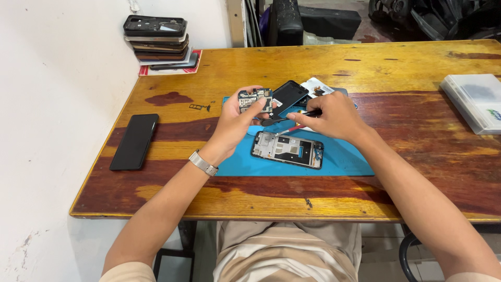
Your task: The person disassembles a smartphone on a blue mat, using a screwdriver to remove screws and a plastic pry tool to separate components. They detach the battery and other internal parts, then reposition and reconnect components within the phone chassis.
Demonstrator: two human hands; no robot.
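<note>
phone stack [156, 42]: piled at the far left corner of the table [417, 68], on a red-edged card, well apart from the hands.
black phone [134, 141]: flat, face down or dark, near the left edge, alone.
small metal bits [200, 107]: loose on the wood between the black phone and the blue mat [344, 156].
left hand [235, 122]: raised over the mat's far left corner, fingers closed round a small circuit board [255, 98], thumb on its face; a metal watch band on the wrist.
open phone frame [288, 149]: lies flat on the mat near its middle, insides showing, the board slot looking bare.
right hand [336, 117]: closed on a dark slim tool with a red part [292, 123], tip pointing toward the board.
dark back cover [288, 96]: tilted, just behind the hands.
clear plastic box [477, 99]: near the right edge.
progress: the phone is already opened and the board out; work on the board looks under way, and nothing is put back together yet.
</note>
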